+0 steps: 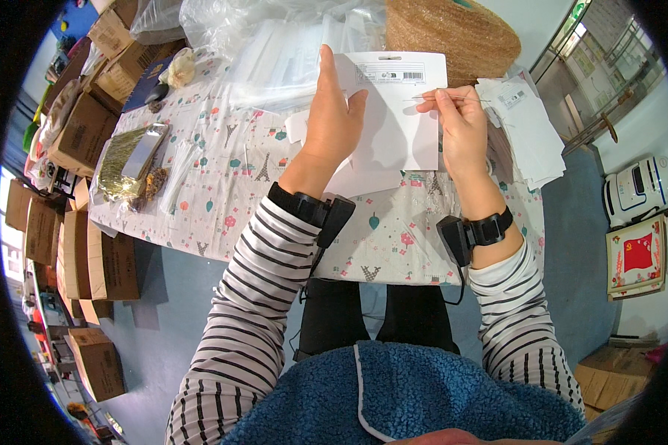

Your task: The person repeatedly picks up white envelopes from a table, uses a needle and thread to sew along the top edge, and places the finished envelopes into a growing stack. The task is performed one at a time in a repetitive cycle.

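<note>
A white hang-hole card (398,96) with a printed label and barcode lies on the patterned tablecloth, between my hands. My left hand (332,119) is raised at the card's left edge, fingers stretched up and thumb apart, with nothing visible in it. Whether it touches the card I cannot tell. Over the card's right edge, my right hand (459,119) pinches a thin, straight wire-like piece (429,98), its tip pointing left across the card. More white paper shows beneath the card. To the right of my right hand is a loose stack of white cards (525,133).
Clear plastic bags (282,55) heap at the back of the table (260,215). A golden woven roll (453,37) stands behind the card. At the left lies a clear packet of gold-green strands (130,163). Cardboard boxes (85,141) stack beyond the left edge; a white appliance (638,189) stands right.
</note>
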`<state>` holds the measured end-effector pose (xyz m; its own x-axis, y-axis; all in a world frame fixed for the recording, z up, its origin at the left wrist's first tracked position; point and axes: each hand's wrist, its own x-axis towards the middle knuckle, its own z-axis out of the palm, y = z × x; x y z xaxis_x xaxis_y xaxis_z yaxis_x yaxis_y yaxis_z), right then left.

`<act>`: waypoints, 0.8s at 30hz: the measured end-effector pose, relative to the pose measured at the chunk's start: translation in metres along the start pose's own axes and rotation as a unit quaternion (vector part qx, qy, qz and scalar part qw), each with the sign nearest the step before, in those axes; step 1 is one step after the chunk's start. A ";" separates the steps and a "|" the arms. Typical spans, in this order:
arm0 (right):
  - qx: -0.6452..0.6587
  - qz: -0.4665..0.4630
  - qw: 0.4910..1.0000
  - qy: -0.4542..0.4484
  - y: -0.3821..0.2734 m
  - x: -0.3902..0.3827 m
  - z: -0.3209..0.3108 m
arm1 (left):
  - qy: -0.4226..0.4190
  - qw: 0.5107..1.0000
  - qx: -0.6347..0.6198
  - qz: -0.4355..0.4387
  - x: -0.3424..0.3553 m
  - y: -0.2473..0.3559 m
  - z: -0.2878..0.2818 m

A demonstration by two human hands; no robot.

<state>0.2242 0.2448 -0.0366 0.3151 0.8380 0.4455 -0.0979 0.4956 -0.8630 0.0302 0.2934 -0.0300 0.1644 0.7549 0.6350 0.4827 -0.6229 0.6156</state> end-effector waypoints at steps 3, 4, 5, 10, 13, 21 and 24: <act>-0.004 0.008 1.000 -0.002 0.000 0.000 0.000 | 0.051 0.990 0.087 0.097 0.004 0.001 -0.001; -0.014 0.014 1.000 -0.001 -0.001 0.001 0.000 | 0.057 0.994 0.014 0.087 0.005 0.004 -0.003; -0.027 0.026 0.999 0.007 -0.002 0.000 0.000 | 0.047 0.993 -0.088 0.056 0.005 0.006 -0.005; 0.086 0.099 0.990 -0.048 -0.004 -0.002 -0.001 | -0.089 0.831 -0.508 -0.211 0.012 0.018 -0.021; 0.126 0.106 0.983 -0.076 -0.003 -0.002 0.000 | -0.147 0.782 -0.498 -0.344 0.010 0.021 -0.023; 0.051 0.022 0.998 -0.008 -0.010 0.000 0.002 | -0.119 0.757 -0.539 -0.350 0.009 0.016 -0.022; 0.016 -0.022 0.999 -0.022 -0.011 -0.002 0.005 | -0.134 0.755 -0.545 -0.339 0.008 0.018 -0.022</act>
<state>0.2199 0.2388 -0.0263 0.2780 0.8239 0.4939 -0.1160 0.5392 -0.8341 0.0214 0.2835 -0.0037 0.4356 0.8998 -0.0253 -0.4368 0.2358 0.8681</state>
